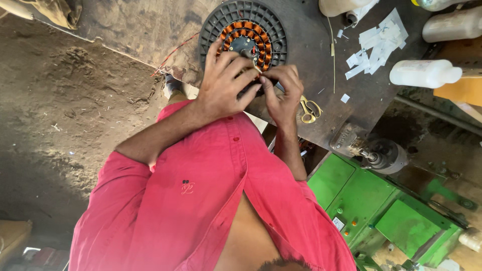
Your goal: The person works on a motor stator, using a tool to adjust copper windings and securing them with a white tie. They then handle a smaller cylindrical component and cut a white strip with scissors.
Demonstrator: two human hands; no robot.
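- Left hand (221, 83) spread wide over the stator (244, 37), fingers pressing its near edge on the worktop (140, 30)
- Right hand (282, 93) just beside it, fingertips pinched narrow at the copper coils; what they grip is too small to tell
- Scissors (309, 110) lie just right of the right hand, paper slips (376, 45) farther right
- Best kept steady: left hand bracing, right working one slot at a time
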